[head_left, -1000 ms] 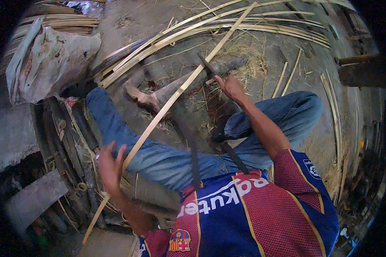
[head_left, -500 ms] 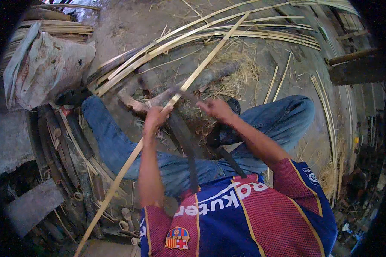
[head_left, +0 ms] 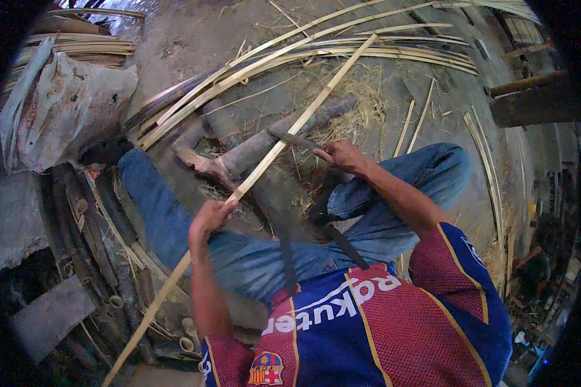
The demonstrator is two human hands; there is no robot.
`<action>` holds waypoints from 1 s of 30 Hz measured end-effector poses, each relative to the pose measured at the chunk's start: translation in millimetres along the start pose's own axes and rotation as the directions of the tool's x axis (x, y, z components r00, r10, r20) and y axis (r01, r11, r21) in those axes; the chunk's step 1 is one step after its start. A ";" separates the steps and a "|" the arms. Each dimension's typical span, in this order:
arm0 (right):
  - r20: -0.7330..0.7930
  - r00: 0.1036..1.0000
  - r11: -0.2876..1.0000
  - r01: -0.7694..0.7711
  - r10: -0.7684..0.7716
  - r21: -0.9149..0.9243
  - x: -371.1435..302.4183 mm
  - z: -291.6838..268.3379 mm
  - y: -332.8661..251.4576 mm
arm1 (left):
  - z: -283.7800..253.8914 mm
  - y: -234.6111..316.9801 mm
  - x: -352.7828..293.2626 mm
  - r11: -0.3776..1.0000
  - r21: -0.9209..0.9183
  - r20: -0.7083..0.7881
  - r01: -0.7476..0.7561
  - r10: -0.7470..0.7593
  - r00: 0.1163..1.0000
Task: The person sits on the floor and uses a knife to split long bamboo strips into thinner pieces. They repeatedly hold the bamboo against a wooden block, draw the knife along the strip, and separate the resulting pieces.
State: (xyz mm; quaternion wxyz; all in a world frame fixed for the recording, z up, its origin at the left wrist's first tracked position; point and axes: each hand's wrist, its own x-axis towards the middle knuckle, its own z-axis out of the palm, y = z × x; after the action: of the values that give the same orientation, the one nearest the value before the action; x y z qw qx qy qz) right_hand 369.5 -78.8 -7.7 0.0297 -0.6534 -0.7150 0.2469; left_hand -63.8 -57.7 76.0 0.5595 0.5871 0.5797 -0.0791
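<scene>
A long pale bamboo strip (head_left: pixel 328 91) runs slantwise from the far middle, past my lap, to the near left. My left hand (head_left: pixel 212 218) is closed around it, beside my left thigh. In my right hand (head_left: pixel 343 157) is a dark-bladed knife (head_left: pixel 298 140), the fingers wrapped around its handle. The blade lies across the strip, its tip pointing left. Beneath the strip, between my legs, a wooden log (head_left: pixel 255 149) rests on the ground; its left end is forked.
Several split bamboo strips (head_left: pixel 258 66) lie beyond the log, with straw-like shavings (head_left: pixel 368 97) at its right end. A pale sack (head_left: pixel 77 106) stands at the far left. Dark poles (head_left: pixel 93 226) are stacked along the left. More thin strips (head_left: pixel 487 151) lie at the right.
My left hand has slid back along the strip, nearer to me and leftward. My right hand has moved slightly right and away from me, with the knife. The strip is still over the log.
</scene>
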 end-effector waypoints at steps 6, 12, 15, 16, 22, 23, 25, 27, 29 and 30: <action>-0.186 0.930 0.945 -0.290 0.315 0.150 5.9 -17.3 43.7 | -2.7 6.0 -18.7 0.993 -0.072 -0.020 0.099 -0.100 0.995; -0.096 0.922 0.927 -0.370 0.375 0.066 15.9 -22.2 45.2 | -1.2 -16.2 -16.4 0.998 -0.058 -0.028 0.032 -0.034 0.999; -0.177 0.970 0.985 -0.153 0.165 0.078 9.2 2.5 57.4 | -5.7 10.7 -21.7 0.985 -0.109 0.022 0.132 -0.130 0.991; -0.247 0.910 0.943 -0.313 0.332 0.112 16.2 -4.2 65.8 | -5.4 6.5 -21.1 0.987 -0.100 0.020 0.127 -0.126 0.992; -0.240 0.919 0.939 -0.263 0.314 0.223 16.6 -6.8 42.8 | -3.6 -12.2 -17.9 0.987 -0.084 -0.025 0.139 -0.141 0.990; -0.378 0.856 0.920 -0.247 0.354 0.303 15.9 -4.3 46.9 | -3.4 -9.9 -19.2 0.988 -0.100 -0.046 0.118 -0.123 0.991; -0.436 0.752 0.859 -0.347 0.495 0.377 14.0 -8.1 61.8 | 2.2 -9.7 -22.2 0.993 -0.110 -0.202 -0.046 0.023 0.979; -0.299 0.678 0.739 -0.585 0.671 0.332 16.1 -23.7 69.1 | 14.1 -16.4 -23.7 0.951 -0.042 -0.450 -0.307 0.257 0.855; -0.389 0.640 0.749 -0.553 0.663 0.365 26.7 -5.1 53.6 | 21.5 -3.9 -24.3 0.916 -0.017 -0.535 -0.400 0.330 0.778; -0.436 0.615 0.754 -0.535 0.657 0.382 31.1 4.2 47.5 | 21.4 2.4 -25.3 0.895 0.002 -0.575 -0.447 0.367 0.731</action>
State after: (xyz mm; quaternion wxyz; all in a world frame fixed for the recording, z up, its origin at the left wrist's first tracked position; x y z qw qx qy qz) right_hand 407.2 -49.5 -38.7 0.2180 -0.8888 -0.3845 0.1212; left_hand -58.0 -88.1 88.5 0.4061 0.6569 0.5790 0.2613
